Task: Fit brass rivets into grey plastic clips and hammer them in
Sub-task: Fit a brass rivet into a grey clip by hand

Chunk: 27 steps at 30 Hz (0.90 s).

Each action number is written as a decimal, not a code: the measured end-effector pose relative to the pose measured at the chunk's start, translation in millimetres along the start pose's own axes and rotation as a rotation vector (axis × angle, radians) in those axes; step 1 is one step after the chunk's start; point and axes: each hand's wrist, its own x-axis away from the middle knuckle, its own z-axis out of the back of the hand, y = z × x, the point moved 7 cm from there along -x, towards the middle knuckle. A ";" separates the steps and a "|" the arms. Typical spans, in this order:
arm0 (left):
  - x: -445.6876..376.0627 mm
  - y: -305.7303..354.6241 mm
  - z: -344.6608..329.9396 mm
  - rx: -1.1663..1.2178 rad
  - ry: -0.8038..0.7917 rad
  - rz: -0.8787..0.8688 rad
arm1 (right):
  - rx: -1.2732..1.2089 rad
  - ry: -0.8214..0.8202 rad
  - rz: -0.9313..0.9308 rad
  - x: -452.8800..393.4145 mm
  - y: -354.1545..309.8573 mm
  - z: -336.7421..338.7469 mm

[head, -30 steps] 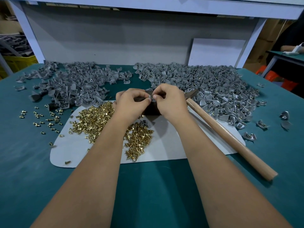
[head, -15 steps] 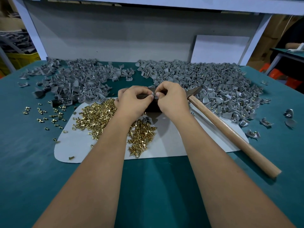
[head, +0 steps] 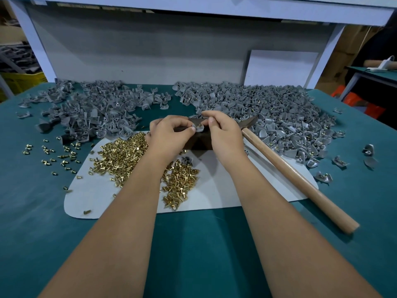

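Observation:
A grey plastic clip (head: 198,127) with a brass rivet in it sits on top of a dark block (head: 199,143) at the middle of the table. My left hand (head: 169,136) pinches the clip from the left. My right hand (head: 223,134) pinches it from the right, thumb and forefinger over its top. Loose brass rivets (head: 122,155) lie heaped on a white mat (head: 225,190), partly under my left forearm. A hammer (head: 290,171) with a wooden handle lies to the right of my right hand, head beside the block.
One pile of grey clips (head: 90,112) lies at the back left, and a larger pile of clips with rivets (head: 279,117) at the back right. Scattered rivets (head: 53,155) dot the green table (head: 193,244) at left. A white frame post (head: 328,48) stands behind.
Both hands stay on the clip over the block. My right fingers have shifted a little on top of it, and the rivet head shows between the fingertips now.

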 end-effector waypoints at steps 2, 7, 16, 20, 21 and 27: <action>-0.6 -0.2 -0.2 0.009 -0.001 0.006 | 0.011 -0.001 0.003 0.1 0.2 -0.2; -1.4 -1.1 -0.5 0.031 0.001 0.016 | 0.033 -0.005 0.017 0.4 0.8 -0.7; -1.7 0.3 -0.7 -0.030 -0.001 -0.028 | 0.111 -0.014 0.055 -1.6 -2.1 -2.6; -2.0 0.4 -0.7 -0.025 -0.002 -0.037 | 0.151 -0.020 0.073 -2.6 -3.6 -3.7; -2.0 0.4 -0.6 -0.025 -0.004 -0.037 | 0.162 -0.021 0.073 -2.8 -3.9 -3.8; -2.5 2.0 -1.3 -0.010 -0.003 -0.055 | 0.227 -0.019 0.011 -8.1 -7.7 -4.4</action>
